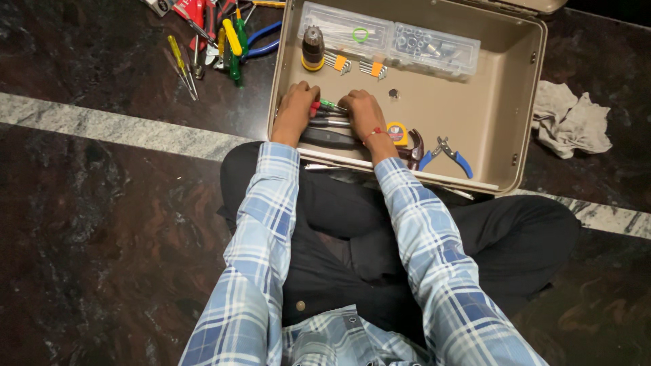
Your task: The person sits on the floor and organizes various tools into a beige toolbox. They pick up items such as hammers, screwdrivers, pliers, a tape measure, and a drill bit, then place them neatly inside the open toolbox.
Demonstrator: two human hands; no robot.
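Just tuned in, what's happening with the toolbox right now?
A person sits cross-legged on the dark floor with an open beige case at their knees. Both hands are inside it: the left hand and right hand rest on a bunch of screwdrivers near its front edge. Also in the case are two clear boxes, a tape measure and blue pliers. More tools lie on the floor left of it, a rag to its right.
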